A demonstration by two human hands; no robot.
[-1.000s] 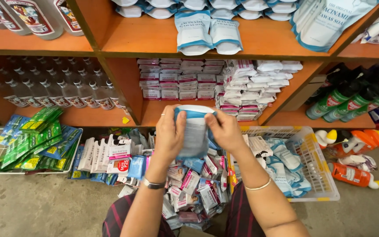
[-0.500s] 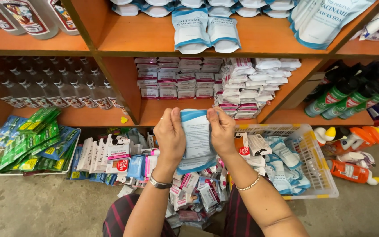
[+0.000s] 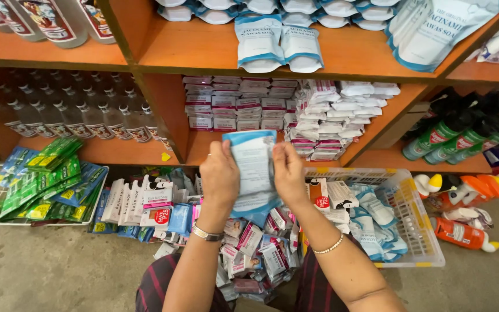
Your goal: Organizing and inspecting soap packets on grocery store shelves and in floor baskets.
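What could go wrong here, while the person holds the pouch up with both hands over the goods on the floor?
1. The left hand and right hand grip the white and blue pouch only at its side edges, so it might slip and drop onto the small packets below.
2. The white basket sits close to the right elbow; a wide move may bump it.

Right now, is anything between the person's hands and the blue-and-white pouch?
Nothing visible: the left hand and right hand already grip the blue-and-white pouch by its two side edges, held up above the pile of small packets.
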